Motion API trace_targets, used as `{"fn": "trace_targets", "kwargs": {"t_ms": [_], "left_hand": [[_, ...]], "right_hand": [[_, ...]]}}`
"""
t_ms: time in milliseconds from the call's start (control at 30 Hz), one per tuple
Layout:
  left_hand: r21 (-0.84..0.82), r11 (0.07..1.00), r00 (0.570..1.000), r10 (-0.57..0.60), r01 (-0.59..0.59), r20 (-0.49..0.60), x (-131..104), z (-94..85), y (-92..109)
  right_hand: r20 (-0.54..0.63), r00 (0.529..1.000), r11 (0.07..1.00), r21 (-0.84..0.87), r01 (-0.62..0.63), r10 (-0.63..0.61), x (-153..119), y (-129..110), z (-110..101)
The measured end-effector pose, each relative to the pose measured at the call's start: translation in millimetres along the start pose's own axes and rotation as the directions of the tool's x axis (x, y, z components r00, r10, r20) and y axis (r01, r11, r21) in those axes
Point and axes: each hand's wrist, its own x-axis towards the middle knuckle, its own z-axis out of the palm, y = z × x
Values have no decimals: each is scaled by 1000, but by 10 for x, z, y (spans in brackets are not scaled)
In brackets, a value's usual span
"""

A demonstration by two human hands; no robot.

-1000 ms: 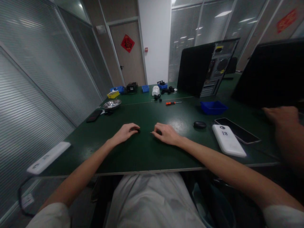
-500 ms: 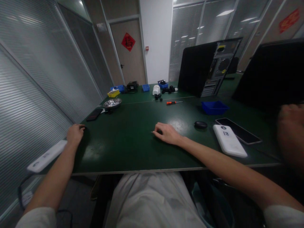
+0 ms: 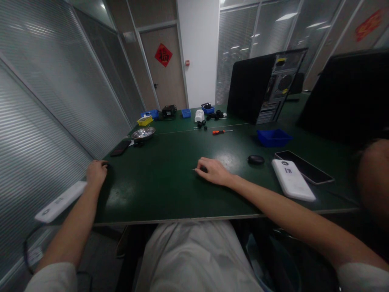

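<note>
My right hand [image 3: 213,170] rests on the green table [image 3: 158,182] in the middle, its thumb and fingers pinched together. A small thin, pale tip [image 3: 193,169] sticks out to the left of the pinch; its kind is too small to tell. My left hand [image 3: 97,172] lies curled at the table's left side, close to a long white device [image 3: 62,201]. Something dark shows by its fingertips, and I cannot tell whether it is held. Beyond my right hand lies an orange-handled screwdriver [image 3: 219,132].
A black mouse [image 3: 256,159], a white power bank [image 3: 292,179], a phone [image 3: 306,168] and a blue tray [image 3: 274,138] lie to the right. Another person's arm [image 3: 375,182] is at the far right. A metal dish [image 3: 143,133] and dark phone [image 3: 120,148] lie left; a computer case [image 3: 267,89] stands behind.
My hands have stayed almost where they were. At the far right, the other person's arm has shifted slightly downward. The whole view has moved very slightly.
</note>
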Motion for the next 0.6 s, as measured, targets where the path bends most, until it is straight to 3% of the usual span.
{"fn": "trace_targets", "kwargs": {"t_ms": [467,600], "left_hand": [[72,996,999,-54,55,-3,26,7,-29],[31,999,998,-39,38,49,10,-27,11]], "right_hand": [[17,1000,1000,20,-2,2,3,0,-10],[18,1000,1000,21,-2,2,4,-2,-11]]}}
